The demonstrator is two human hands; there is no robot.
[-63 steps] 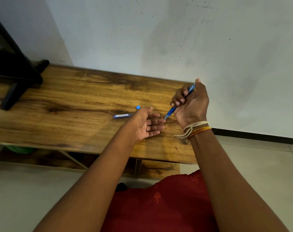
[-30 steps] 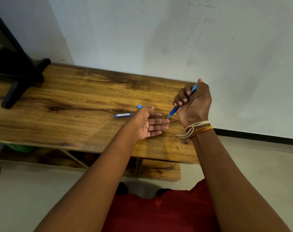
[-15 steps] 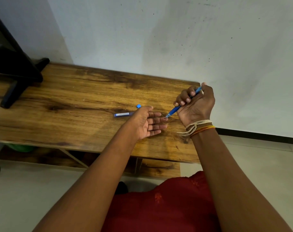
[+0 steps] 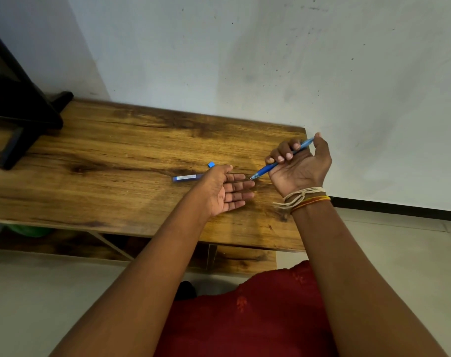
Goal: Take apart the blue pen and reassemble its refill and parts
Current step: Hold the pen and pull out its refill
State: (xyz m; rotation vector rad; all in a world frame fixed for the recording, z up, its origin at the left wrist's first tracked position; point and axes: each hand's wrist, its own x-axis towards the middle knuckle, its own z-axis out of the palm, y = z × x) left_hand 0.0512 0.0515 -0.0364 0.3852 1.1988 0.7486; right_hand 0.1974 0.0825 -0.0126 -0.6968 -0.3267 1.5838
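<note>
Shifted slightly lower and outward since half a second ago: right hand, with pen tilted a bit flatter; left hand nearly unchanged. Largest first: wooden table against the wall, black stand at its far left end. Over the table's right part, left hand palm up, fingers loosely spread and holding nothing, fingertips just beside the pen's tip. Right hand fisted around the blue pen, thumb near the upper end, tip pointing down-left toward the left fingers. Behind the left hand, lying on the table: dark blue barrel piece, partly hidden by the thumb side, and a small blue cap just beyond it, apart from both. Probably a test of the tip or a check of the refill's seating. For doing it well: steady grip near the lower half, light press only, left fingers kept ready for the loose barrel piece; cap small and easily knocked off the edge.
</note>
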